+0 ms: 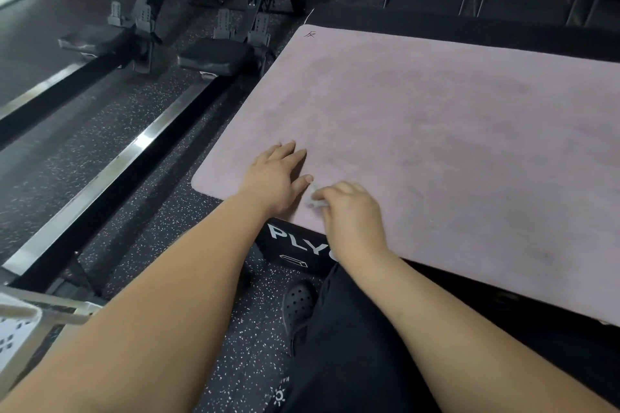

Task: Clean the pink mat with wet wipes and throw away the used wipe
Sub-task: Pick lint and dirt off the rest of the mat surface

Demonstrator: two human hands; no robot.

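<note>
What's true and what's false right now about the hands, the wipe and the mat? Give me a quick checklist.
1. The right hand has a grip on a crumpled wet wipe on the pink mat. True.
2. The left hand is lifted clear of the mat. False: it lies flat on the mat, near its corner.
3. The mat is rolled up. False: it lies spread flat on a black plyo box.
4. Rowing machines stand to the left of the mat. True.
</note>
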